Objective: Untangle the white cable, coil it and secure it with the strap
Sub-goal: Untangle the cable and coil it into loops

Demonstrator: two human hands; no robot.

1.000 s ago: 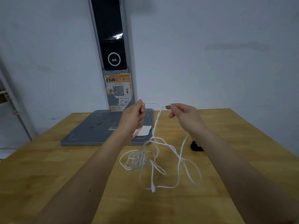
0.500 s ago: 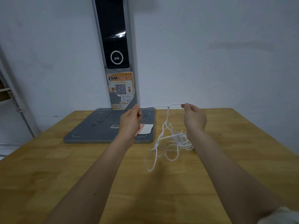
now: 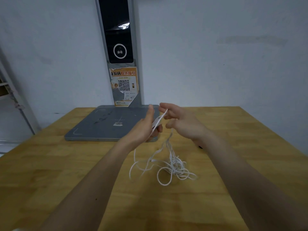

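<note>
The thin white cable (image 3: 173,164) lies in a loose tangle on the wooden table, with one stretch rising to my hands. My left hand (image 3: 146,125) stands upright with flat fingers, and cable runs across its palm. My right hand (image 3: 180,120) is close beside it, pinching the cable between thumb and fingertips near the top of the left hand. A small black thing, perhaps the strap (image 3: 200,147), peeks out from behind my right forearm on the table.
A grey flat platform (image 3: 100,127) lies on the table's far side, under my left hand, with a grey post (image 3: 120,47) carrying a dark screen and an orange QR poster. The wooden table (image 3: 50,172) stretches to both sides. A metal frame stands at far left.
My hands were apart with cable stretched between them; now they have come together. The hanging tangle has dropped onto the table and spread out.
</note>
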